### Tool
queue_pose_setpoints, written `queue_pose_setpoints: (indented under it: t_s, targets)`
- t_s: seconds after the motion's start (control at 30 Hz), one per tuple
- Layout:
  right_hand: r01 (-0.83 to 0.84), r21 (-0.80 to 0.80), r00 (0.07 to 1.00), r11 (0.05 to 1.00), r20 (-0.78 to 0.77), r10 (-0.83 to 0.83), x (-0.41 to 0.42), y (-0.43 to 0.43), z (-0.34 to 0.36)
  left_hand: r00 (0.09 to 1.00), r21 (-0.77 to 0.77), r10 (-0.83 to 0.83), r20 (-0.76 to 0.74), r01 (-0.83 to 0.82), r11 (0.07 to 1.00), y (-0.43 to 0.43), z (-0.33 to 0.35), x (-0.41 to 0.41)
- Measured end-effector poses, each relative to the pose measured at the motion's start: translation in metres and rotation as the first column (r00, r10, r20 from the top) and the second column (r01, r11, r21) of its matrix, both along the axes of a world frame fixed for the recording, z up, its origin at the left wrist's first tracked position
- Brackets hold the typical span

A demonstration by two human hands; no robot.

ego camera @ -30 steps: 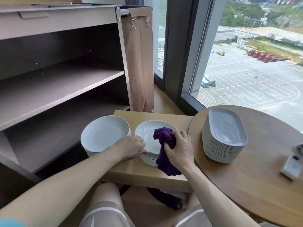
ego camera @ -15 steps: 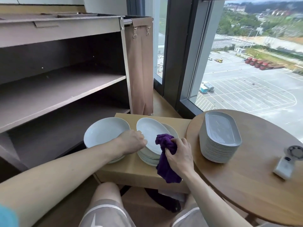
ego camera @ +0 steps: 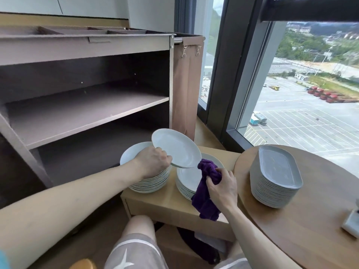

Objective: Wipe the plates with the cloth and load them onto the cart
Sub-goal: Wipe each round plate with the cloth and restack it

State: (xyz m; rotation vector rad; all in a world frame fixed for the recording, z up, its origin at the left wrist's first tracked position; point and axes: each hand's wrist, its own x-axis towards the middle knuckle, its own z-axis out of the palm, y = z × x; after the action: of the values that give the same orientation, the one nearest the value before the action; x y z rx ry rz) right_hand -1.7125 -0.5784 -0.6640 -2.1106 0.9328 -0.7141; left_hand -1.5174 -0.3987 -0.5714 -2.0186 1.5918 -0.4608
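My left hand (ego camera: 153, 159) grips the near rim of a white round plate (ego camera: 177, 147), lifted and tilted above two stacks. My right hand (ego camera: 222, 186) clutches a purple cloth (ego camera: 206, 189), which touches the lifted plate's right edge and hangs over the right stack of white plates (ego camera: 187, 182). The left stack of white plates (ego camera: 150, 181) stands partly under my left hand. Both stacks rest on a low wooden table (ego camera: 169, 202). The brown cart (ego camera: 85, 105) stands to the left, its shelves bare.
A stack of grey oval plates (ego camera: 275, 177) stands on a round wooden table (ego camera: 310, 220) at the right, with a small white device (ego camera: 351, 222) near its edge. A brown bag (ego camera: 186, 88) hangs on the cart's side. Big windows lie behind. My knees are below.
My left hand has lifted the top plate off the right stack, up and to the left. My right hand with the cloth stayed over that stack.
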Motion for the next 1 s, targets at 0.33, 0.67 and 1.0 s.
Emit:
queue_pose_setpoints:
  t_s: [0.33,0.67,1.0]
  targets:
    - [-0.066,-0.009,0.995,0.998,-0.079,0.065,0.022,0.001,-0.011,0.972,-0.046,0.232,0.028,-0.230,0.972,0.075,-0.023,0.022]
    - [-0.077,-0.003,0.988,0.997,-0.135,0.076,0.017,-0.004,-0.019,0.933,-0.069,0.355,-0.060,-0.359,0.931,0.092,-0.062,0.022]
    - [-0.113,-0.038,0.962,0.993,-0.254,0.100,0.026,-0.004,-0.019,0.914,-0.025,0.394,-0.099,-0.398,0.917,0.085,-0.072,0.034]
